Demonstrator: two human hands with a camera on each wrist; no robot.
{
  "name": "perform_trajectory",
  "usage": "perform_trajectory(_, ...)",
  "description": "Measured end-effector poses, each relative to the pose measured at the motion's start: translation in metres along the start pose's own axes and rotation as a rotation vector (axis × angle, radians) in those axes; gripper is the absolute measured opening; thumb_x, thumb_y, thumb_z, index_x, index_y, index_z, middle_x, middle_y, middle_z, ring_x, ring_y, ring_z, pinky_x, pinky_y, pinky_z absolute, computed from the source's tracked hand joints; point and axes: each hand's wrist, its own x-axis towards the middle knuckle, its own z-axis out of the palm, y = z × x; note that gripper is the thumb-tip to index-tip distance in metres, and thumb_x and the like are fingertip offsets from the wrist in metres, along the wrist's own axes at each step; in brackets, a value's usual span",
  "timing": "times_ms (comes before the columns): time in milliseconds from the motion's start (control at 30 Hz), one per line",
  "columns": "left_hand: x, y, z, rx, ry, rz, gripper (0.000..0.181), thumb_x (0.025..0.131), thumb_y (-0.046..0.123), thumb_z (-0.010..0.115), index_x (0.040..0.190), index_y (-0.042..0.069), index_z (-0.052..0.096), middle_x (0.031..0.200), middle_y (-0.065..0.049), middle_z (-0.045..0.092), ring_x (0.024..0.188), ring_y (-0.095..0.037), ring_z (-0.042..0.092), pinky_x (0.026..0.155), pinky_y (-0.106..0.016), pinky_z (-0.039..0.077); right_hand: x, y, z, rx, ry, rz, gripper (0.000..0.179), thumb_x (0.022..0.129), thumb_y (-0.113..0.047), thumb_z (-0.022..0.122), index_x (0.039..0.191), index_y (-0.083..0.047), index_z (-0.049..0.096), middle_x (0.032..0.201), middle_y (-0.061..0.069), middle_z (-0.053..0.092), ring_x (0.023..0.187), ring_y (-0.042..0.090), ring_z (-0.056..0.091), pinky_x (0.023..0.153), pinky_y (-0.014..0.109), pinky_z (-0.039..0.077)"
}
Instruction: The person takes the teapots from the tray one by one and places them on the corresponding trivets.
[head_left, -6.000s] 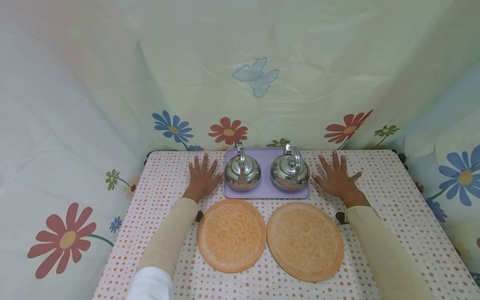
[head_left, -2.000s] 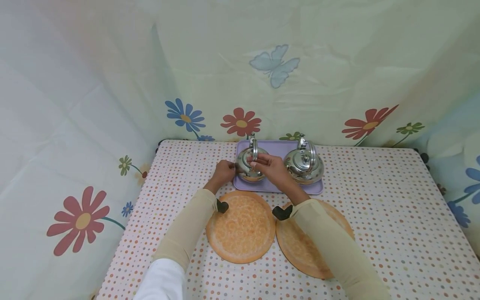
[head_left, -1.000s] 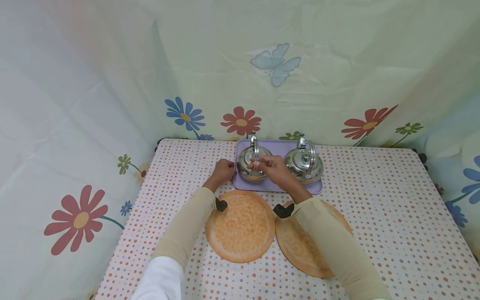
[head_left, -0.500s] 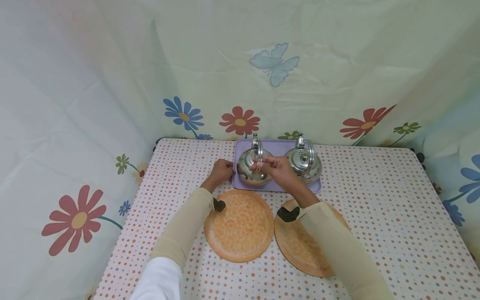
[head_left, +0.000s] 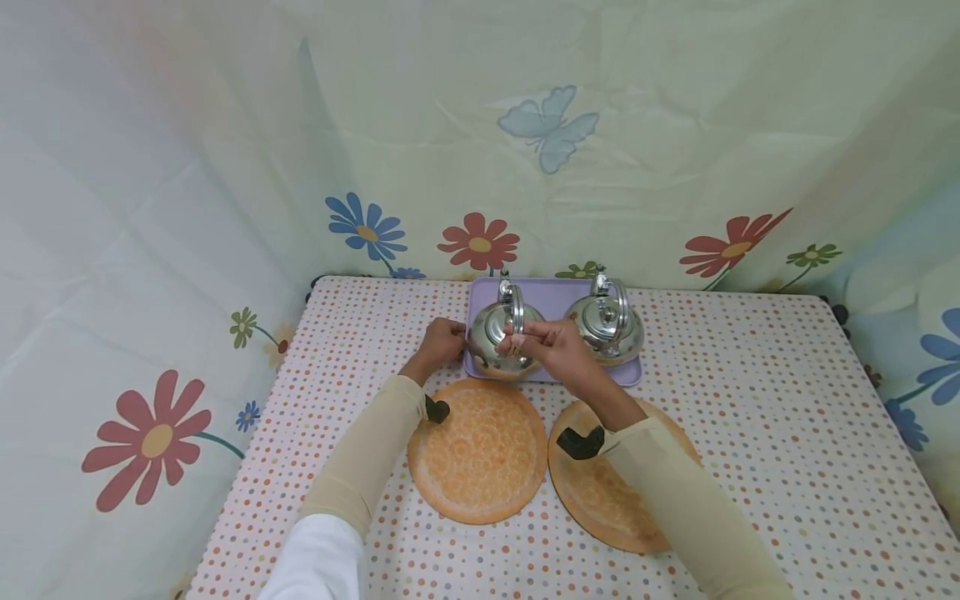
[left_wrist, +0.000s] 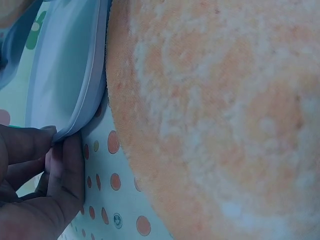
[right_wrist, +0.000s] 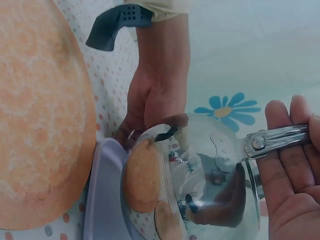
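Observation:
Two shiny steel kettles stand at the lilac tray (head_left: 558, 288) in the head view. My right hand (head_left: 562, 348) holds the upright handle of the left kettle (head_left: 486, 343), its fingers curled round it in the right wrist view. That kettle hangs over the tray's left part; whether its base touches the tray, I cannot tell. At the tray's left edge, my left hand (head_left: 441, 342) pinches the rim between thumb and fingers, as the left wrist view shows on the tray's corner (left_wrist: 75, 117). The right kettle (head_left: 600, 321) sits on the tray, partly behind my right hand.
Two round, bread-patterned mats lie before the tray: the left mat (head_left: 480, 462) and the right mat (head_left: 600, 492), partly covered by my right forearm. A dotted cloth (head_left: 765, 417) covers the table. A flowered curtain (head_left: 420, 125) rises behind it.
From spread flat beside the tray, my left hand has come to its rim and my right hand to the left kettle's handle. Lately that kettle has shifted slightly, last toward me.

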Motion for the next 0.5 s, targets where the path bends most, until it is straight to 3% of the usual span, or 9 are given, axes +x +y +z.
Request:
perform_trajectory(100,0.002,-0.001,0.0,0.013,0.003,0.009,0.019,0.09,-0.002,0.049,0.091,-0.003,0.068,0.069,-0.008,0.054,0.056,-0.014,0.046,0.049,-0.024,0.038,-0.006,-0.003,0.003,0.011,-0.006,0.016,0.022,0.1,-0.008,0.054,0.098,0.007,0.07,0.096,0.017,0.072,0.127,0.027,0.05,0.1,0.03,0.046)
perform_trajectory(167,0.002,-0.001,0.0,0.011,0.004,0.012,0.019,0.09,-0.002,0.049,0.09,-0.004,0.069,0.069,-0.009,0.055,0.055,-0.014,0.046,0.049,-0.024,0.038,-0.01,-0.005,0.005,0.013,-0.005,0.026,0.022,0.1,-0.008,0.054,0.098,0.007,0.07,0.096,0.016,0.072,0.127,0.025,0.051,0.099,0.03,0.046)
perform_trajectory(300,0.002,0.0,0.0,0.008,0.022,0.007,0.023,0.09,-0.001,0.051,0.1,-0.006,0.071,0.082,-0.013,0.063,0.059,-0.013,0.05,0.05,-0.023,0.041,-0.016,-0.006,0.008,0.008,-0.008,0.034,0.021,0.099,-0.009,0.056,0.099,0.006,0.071,0.097,0.014,0.072,0.125,0.024,0.053,0.098,0.03,0.047)
perform_trajectory(500,0.003,-0.002,0.0,0.032,0.028,-0.005,0.027,0.09,0.0,0.052,0.11,-0.005,0.07,0.102,-0.019,0.065,0.07,-0.015,0.053,0.057,-0.022,0.042,-0.023,-0.007,0.013,-0.012,-0.018,0.039,0.02,0.099,-0.008,0.057,0.099,0.003,0.073,0.097,0.011,0.073,0.123,0.024,0.054,0.097,0.03,0.048)
